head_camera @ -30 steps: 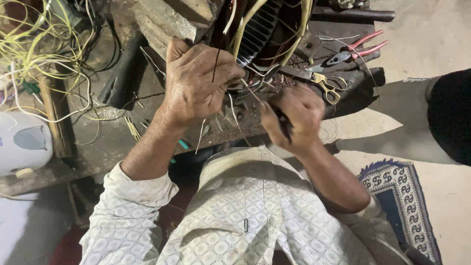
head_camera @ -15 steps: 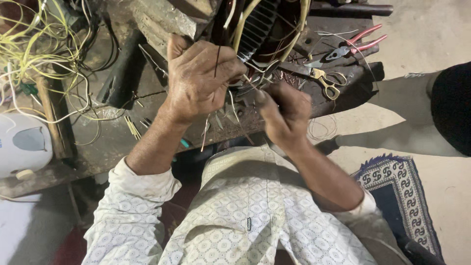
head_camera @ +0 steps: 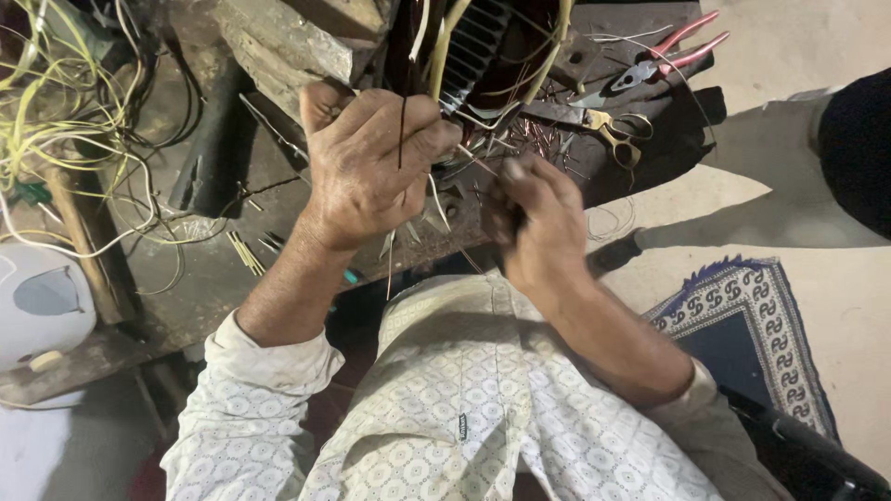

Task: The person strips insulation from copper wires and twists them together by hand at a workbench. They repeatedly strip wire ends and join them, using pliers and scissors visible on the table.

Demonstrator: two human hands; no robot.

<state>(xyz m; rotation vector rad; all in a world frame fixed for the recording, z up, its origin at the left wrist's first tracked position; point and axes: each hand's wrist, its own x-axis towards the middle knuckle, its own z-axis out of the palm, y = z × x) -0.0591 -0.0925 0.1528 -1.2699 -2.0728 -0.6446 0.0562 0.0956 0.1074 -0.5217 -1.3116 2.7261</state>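
Note:
My left hand (head_camera: 367, 162) is closed around the edge of a dark motor stator (head_camera: 473, 42) with a ribbed metal core and thin wires coming out of it. A thin wire (head_camera: 401, 130) runs across my left fingers. My right hand (head_camera: 538, 218) is clenched into a fist just right of the left one, gripping a dark tool handle (head_camera: 516, 221) that is mostly hidden. Both hands hover over a dark, scratched workbench (head_camera: 241, 269) strewn with short copper wire bits (head_camera: 534, 134).
Red-handled pliers (head_camera: 664, 57) and yellow-handled scissors (head_camera: 614, 132) lie at the bench's far right. Tangled yellow and white wires (head_camera: 65, 121) fill the left side. A white appliance (head_camera: 37, 301) sits at lower left. A patterned mat (head_camera: 742, 325) lies on the floor at right, near another person's leg (head_camera: 835, 158).
My right hand has pulled down and left toward my body, turning so its back faces the camera. My left hand stays on the stator.

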